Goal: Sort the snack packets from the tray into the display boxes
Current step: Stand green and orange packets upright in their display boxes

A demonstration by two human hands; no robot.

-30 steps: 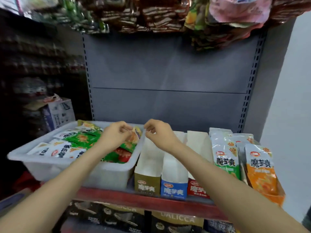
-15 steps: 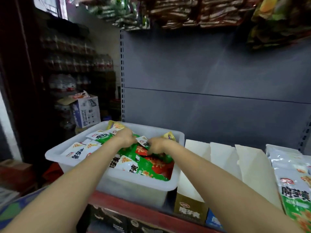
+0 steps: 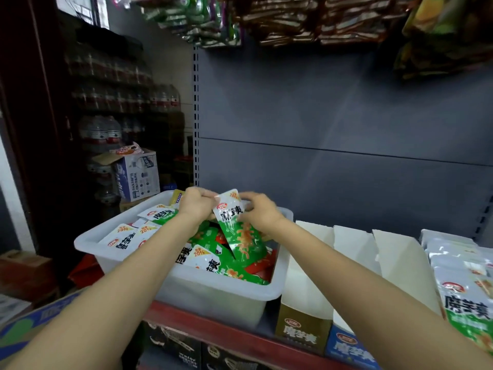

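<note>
A green-and-white snack packet [image 3: 238,227] is being held up over the right half of the white plastic tray [image 3: 218,291], its lower corner dipping among the packets lying there. Its white top is showing a round red logo, large dark Chinese characters and an orange "20%" flash at the corner; the green lower half is showing an orange food picture. The left hand [image 3: 197,203] is pinching the packet's upper left edge, fingers curled toward the corner. The right hand [image 3: 259,211] is gripping the right edge, fingers folded round it, somewhat blurred. Both forearms are reaching forward and inward from the bottom corners, wrists nearly meeting above the tray.

The tray is sitting on a red-edged shelf [image 3: 213,329] and is holding more packets [image 3: 133,236] of the same kind, several carrying the orange "20%" mark, with red packets [image 3: 260,267] partly buried at the right. Just right of the tray, display boxes are standing in a row with tall white backs: a gold box [image 3: 302,327] with white Chinese lettering and a red logo, then a blue box [image 3: 349,348] with similar lettering. Farther right, stocked packets [image 3: 464,295] in white and green are standing upright, bearing the same characters. Below the shelf, dark cartons [image 3: 173,348] are carrying writing too small to read. A white and blue cardboard box [image 3: 138,174] is sitting behind the tray at left.
</note>
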